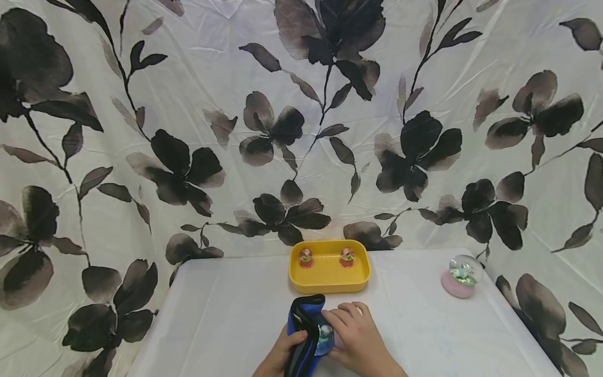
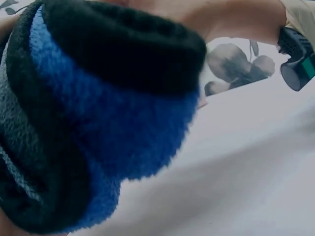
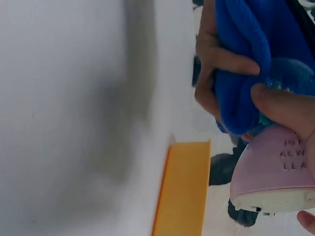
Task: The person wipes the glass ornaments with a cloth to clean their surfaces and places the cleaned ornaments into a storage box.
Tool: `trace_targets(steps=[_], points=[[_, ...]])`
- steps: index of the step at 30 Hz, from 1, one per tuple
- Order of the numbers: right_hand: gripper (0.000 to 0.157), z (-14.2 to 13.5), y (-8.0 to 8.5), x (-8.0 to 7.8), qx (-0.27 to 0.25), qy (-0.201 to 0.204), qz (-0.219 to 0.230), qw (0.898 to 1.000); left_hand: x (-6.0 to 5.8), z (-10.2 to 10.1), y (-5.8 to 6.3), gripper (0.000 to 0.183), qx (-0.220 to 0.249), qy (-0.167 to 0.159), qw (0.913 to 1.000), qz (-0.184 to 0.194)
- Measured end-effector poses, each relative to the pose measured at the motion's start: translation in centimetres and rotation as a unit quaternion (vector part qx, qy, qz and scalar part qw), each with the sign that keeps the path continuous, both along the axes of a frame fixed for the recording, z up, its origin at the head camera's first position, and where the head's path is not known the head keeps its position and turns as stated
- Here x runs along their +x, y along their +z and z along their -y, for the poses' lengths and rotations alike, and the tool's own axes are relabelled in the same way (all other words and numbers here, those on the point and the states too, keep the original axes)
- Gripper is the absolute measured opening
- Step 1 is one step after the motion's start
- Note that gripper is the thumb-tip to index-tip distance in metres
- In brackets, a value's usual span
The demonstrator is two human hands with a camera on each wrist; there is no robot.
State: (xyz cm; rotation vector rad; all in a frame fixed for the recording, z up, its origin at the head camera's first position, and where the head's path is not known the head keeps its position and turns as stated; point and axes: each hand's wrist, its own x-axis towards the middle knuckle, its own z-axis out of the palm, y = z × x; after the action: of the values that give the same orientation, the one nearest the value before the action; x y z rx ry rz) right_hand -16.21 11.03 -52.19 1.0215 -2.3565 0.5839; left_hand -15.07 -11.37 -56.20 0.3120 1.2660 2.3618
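One blue-and-black cloth, in the head view, is folded in the left hand, its thumb closed over it, near the worktop's near edge. The right hand holds a pink-based globe against the cloth. By the far edge sits a yellow tray with two small ornaments; a second globe stands toward the far right corner. In the left wrist view, the fuzzy cloth hides most of the left grip. In the right wrist view, the right thumb presses the held globe's clear dome, above its lettered base.
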Motion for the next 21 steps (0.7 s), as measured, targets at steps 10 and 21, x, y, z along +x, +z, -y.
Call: trace_targets(steps=[10, 21], points=[[0.079, -0.3, -0.7, -0.2, -0.062, -0.004, 0.017, 0.998, 0.2, -0.1, 0.4, 0.037, -0.024, -0.008, 0.9997, 0.007], [0.08, -1.3, -2.0, 0.0, -0.141, -0.06, 0.039, 0.987, -0.1, -0.4, -0.5, 0.037, -0.018, 0.001, 0.9998, -0.012]])
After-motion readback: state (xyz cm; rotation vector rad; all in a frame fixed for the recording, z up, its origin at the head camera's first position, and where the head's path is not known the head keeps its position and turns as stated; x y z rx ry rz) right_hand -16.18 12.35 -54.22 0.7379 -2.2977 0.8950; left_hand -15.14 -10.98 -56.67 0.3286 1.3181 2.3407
